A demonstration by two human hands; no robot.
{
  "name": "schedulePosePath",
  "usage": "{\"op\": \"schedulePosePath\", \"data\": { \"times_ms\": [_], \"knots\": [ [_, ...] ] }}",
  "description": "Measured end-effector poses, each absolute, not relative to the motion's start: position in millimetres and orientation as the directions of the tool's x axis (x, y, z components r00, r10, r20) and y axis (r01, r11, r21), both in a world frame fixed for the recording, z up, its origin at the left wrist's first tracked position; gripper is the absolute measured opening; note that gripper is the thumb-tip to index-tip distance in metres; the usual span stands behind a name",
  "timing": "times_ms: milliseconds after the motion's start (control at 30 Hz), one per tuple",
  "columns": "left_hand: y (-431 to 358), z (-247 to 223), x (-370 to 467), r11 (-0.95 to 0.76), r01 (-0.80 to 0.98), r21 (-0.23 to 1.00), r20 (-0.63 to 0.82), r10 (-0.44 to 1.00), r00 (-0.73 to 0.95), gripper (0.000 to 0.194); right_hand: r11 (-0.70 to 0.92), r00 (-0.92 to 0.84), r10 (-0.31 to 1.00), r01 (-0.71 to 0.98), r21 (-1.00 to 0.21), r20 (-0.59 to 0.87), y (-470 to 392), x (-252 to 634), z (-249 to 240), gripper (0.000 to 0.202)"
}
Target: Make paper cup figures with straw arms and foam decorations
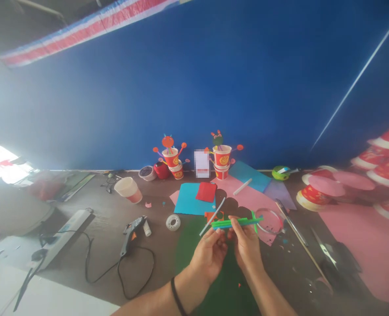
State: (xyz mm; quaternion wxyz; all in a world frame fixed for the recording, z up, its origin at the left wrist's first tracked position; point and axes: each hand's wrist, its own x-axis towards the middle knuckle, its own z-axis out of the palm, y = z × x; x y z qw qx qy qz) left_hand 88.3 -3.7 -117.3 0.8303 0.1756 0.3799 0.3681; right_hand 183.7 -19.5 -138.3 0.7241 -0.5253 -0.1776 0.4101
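A small bundle of green and blue straws is held level between both hands above the dark green paper. My left hand pinches the left end between thumb and fingers. Closed on the bundle farther right is my right hand, its thumb lying along the straws. Just beyond my fingers lie a pale straw and an orange paper piece with cut-outs. A short green strip stands crosswise by the bundle's right end, beside a clear round ring.
At the back stand two paper-cup figures. To the left are a glue gun with its cord, a tape roll, a paper cup and a power strip. Scissors and stacked red cups sit at right.
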Motion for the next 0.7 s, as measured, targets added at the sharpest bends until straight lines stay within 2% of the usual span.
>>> {"op": "schedulePosePath", "data": {
  "times_ms": [67,200,367,467,533,633,700],
  "knots": [
    [-4,-116,101,0.632,-0.505,0.588,-0.433,0.773,0.463,0.026,0.13,0.595,0.783,-0.44,-0.888,-0.18,-22,184,-132,0.031],
    [-7,-112,121,0.528,-0.51,0.679,-0.353,0.844,0.403,0.04,0.138,0.62,0.76,-0.446,-0.885,-0.194,-28,186,-120,0.029],
    [-3,-106,130,0.46,-0.57,0.68,-0.303,0.885,0.353,0.029,0.13,0.706,0.707,-0.187,-0.974,-0.041,-33,187,-114,0.032],
    [5,-101,127,0.486,-0.596,0.639,-0.306,0.872,0.383,0.027,0.114,0.686,0.723,-0.004,-0.993,0.08,-38,185,-115,0.031],
    [13,-97,123,0.513,-0.6,0.614,-0.31,0.856,0.415,0.025,0.135,0.658,0.741,0.047,-0.99,0.132,-40,184,-118,0.029],
    [26,-90,113,0.534,-0.59,0.606,-0.295,0.839,0.457,0.025,0.181,0.627,0.769,-0.022,-0.983,0.128,-40,184,-126,0.034],
    [35,-86,105,0.46,-0.614,0.641,-0.258,0.883,0.392,0.022,0.174,0.626,0.777,-0.112,-0.978,0.066,-36,187,-132,0.04]
  ]
}}
